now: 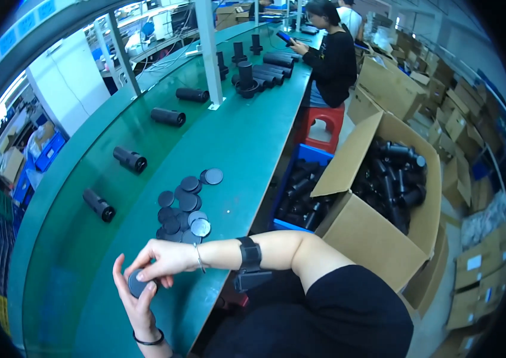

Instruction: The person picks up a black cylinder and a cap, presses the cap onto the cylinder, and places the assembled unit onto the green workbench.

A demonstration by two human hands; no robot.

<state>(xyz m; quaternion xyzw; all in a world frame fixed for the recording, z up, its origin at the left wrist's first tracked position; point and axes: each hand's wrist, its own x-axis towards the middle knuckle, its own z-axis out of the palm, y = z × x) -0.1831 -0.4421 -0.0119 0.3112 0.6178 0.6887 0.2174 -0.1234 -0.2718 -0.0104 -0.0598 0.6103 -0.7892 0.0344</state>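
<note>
A round dark grey disc (pixel 135 284) is held between my two hands above the near end of the green workbench. My left hand (pixel 138 307) grips its edge between thumb and fingers. From the right, my right hand (pixel 163 258) reaches across with its thumb and fingertips on the same disc. The disc hides part of the fingers. Just beyond my right wrist lies a loose heap of similar round discs (pixel 188 203), some overlapping; one (pixel 200 227) shines brightly.
Black cylinders (pixel 168 117) lie spaced along the green strip on the left. More black cylinders (pixel 245 77) stand and lie farther up the bench. At right are a blue crate (pixel 292 225) and an open carton (pixel 378 230) of black parts. A co-worker (pixel 332 59) sits on a red stool (pixel 326 122).
</note>
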